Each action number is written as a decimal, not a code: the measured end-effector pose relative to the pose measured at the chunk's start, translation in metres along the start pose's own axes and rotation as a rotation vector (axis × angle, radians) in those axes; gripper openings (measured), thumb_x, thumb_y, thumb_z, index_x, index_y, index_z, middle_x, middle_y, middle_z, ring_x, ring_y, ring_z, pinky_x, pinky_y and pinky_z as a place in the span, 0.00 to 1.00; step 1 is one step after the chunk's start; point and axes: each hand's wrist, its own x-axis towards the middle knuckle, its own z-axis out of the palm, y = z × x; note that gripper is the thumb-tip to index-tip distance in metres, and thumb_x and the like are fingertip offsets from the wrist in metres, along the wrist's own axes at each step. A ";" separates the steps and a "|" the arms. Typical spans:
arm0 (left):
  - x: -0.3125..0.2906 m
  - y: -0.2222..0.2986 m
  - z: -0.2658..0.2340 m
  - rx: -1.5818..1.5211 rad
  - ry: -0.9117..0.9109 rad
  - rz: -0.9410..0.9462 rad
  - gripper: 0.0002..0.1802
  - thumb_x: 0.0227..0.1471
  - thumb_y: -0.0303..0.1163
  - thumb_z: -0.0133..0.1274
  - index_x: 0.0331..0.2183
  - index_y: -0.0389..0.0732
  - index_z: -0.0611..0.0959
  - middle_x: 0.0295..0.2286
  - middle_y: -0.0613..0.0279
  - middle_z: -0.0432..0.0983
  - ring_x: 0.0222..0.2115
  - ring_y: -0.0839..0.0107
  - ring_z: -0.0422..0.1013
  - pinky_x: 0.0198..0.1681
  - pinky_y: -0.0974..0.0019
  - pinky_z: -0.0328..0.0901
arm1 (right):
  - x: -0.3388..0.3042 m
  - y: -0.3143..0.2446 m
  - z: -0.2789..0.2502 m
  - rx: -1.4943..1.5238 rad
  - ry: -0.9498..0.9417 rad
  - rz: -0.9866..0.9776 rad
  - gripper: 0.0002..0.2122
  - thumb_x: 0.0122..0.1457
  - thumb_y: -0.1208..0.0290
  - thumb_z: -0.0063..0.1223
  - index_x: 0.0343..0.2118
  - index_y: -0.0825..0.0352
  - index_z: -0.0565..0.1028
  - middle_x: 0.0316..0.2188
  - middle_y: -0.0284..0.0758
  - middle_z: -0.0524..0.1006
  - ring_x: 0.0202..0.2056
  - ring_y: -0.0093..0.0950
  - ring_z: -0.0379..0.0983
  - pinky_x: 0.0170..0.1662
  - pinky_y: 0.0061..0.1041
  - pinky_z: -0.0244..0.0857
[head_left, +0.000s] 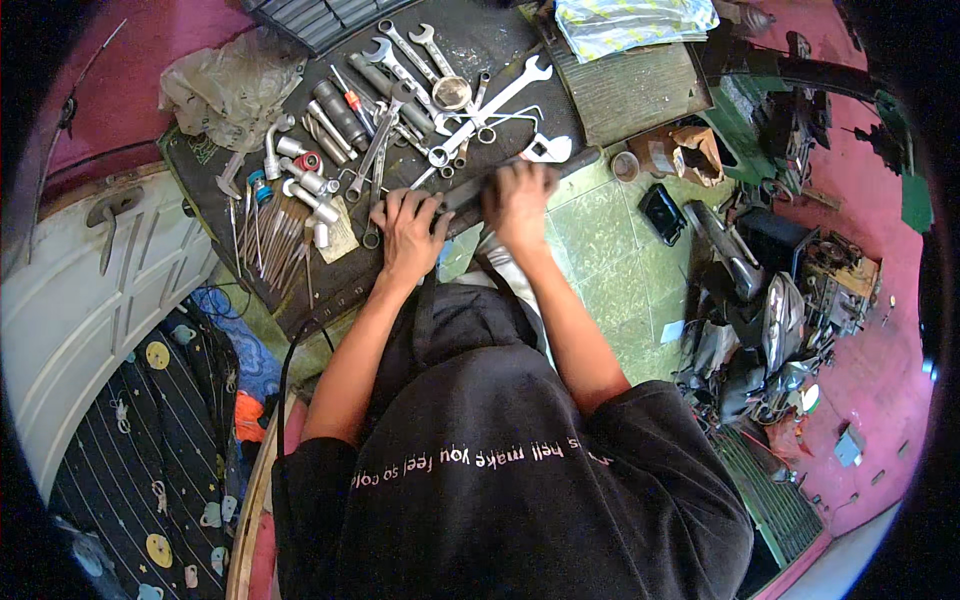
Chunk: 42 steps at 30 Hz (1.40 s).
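Observation:
At the front edge of the dark workbench [340,292], my left hand [408,238] curls its fingers down against the end of a long dark bar-like thing [464,194]. My right hand [520,208] is closed farther along the same edge, its fingers partly blurred; what lies under them is hidden. Just beyond the right hand rests an adjustable wrench [548,149]. A ring spanner [371,238] lies close to the left fingertips. Behind both hands spread several combination wrenches [490,112] and a small round cup [452,93].
Sockets and T-handles [312,190], thin rods [275,240] and a caliper [231,178] crowd the bench's left. A plastic bag [230,90] sits behind them. Right stand a ridged board [630,92], a paper bag [690,155], a black tray [662,213] and motorcycle parts [770,320].

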 end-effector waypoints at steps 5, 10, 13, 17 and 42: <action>0.000 0.000 0.001 -0.003 0.008 -0.010 0.19 0.47 0.36 0.68 0.43 0.44 0.85 0.42 0.64 0.78 0.48 0.59 0.68 0.51 0.50 0.54 | 0.033 0.039 -0.012 -0.041 0.081 0.278 0.14 0.51 0.69 0.62 0.40 0.67 0.76 0.41 0.47 0.73 0.49 0.47 0.66 0.58 0.52 0.52; -0.001 0.000 0.002 0.004 -0.003 -0.010 0.19 0.47 0.35 0.68 0.43 0.43 0.85 0.42 0.64 0.77 0.48 0.59 0.68 0.51 0.49 0.54 | 0.004 -0.006 0.011 0.035 0.013 0.045 0.16 0.46 0.76 0.58 0.41 0.68 0.75 0.42 0.48 0.72 0.51 0.48 0.65 0.61 0.56 0.51; -0.002 -0.002 0.002 0.024 -0.006 -0.007 0.20 0.47 0.34 0.67 0.43 0.43 0.85 0.42 0.63 0.77 0.49 0.58 0.68 0.51 0.49 0.54 | -0.017 -0.047 0.011 0.209 -0.111 -0.001 0.12 0.47 0.75 0.58 0.36 0.67 0.74 0.40 0.46 0.72 0.50 0.47 0.66 0.58 0.54 0.54; -0.002 -0.003 0.003 0.045 -0.020 -0.001 0.20 0.46 0.34 0.67 0.43 0.44 0.85 0.42 0.63 0.77 0.49 0.58 0.68 0.51 0.49 0.54 | -0.015 -0.041 0.006 0.218 -0.145 -0.066 0.12 0.49 0.72 0.59 0.37 0.67 0.74 0.40 0.45 0.72 0.50 0.46 0.66 0.58 0.54 0.54; 0.006 0.003 -0.002 0.045 -0.052 0.046 0.22 0.48 0.33 0.67 0.47 0.44 0.83 0.45 0.63 0.78 0.50 0.57 0.68 0.53 0.49 0.55 | -0.017 -0.026 -0.008 0.212 -0.150 0.059 0.11 0.51 0.73 0.61 0.38 0.66 0.76 0.39 0.45 0.72 0.48 0.47 0.66 0.58 0.53 0.54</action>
